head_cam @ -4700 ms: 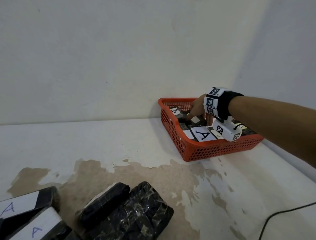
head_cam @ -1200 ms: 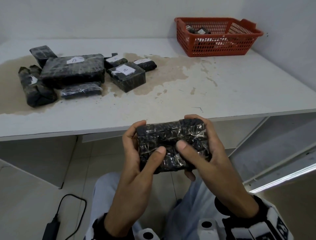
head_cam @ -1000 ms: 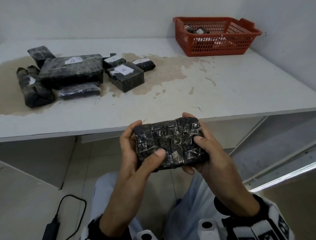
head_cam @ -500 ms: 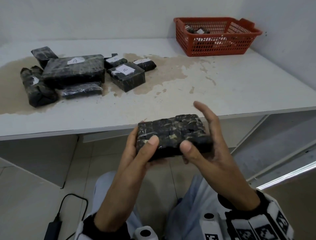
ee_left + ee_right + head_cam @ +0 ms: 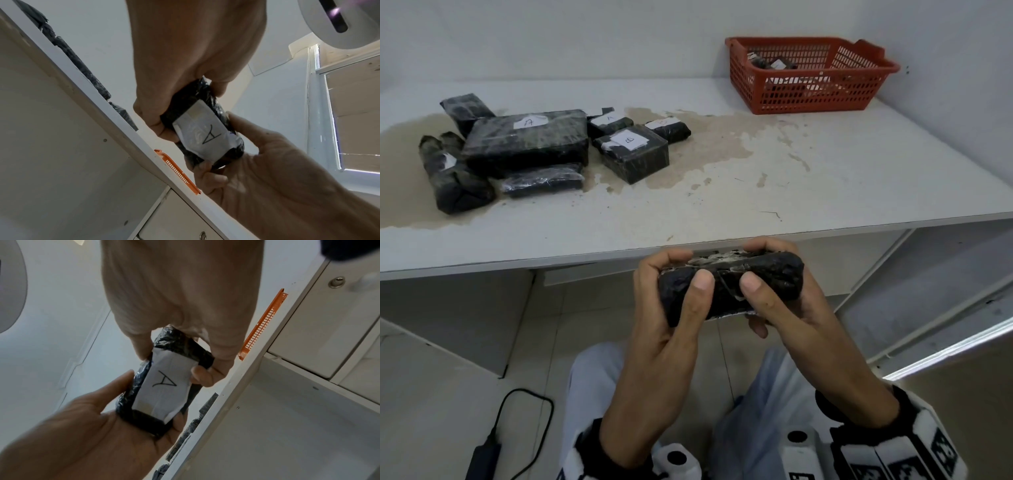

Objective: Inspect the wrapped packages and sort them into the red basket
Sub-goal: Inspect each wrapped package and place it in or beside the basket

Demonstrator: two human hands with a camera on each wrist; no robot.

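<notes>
Left hand (image 5: pixel 667 308) and right hand (image 5: pixel 787 308) both grasp the black wrapped package (image 5: pixel 729 284), near the surface (image 5: pixel 825 178) edge; label "A" (image 5: pixel 164 382) faces down.

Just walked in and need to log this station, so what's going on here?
A person holds one black wrapped package in both hands, left hand and right hand, in front of the table edge. Its white label, marked A, faces down and shows only in the wrist views. More wrapped packages lie in a group on the table's left side. The red basket at the far right already holds some.
</notes>
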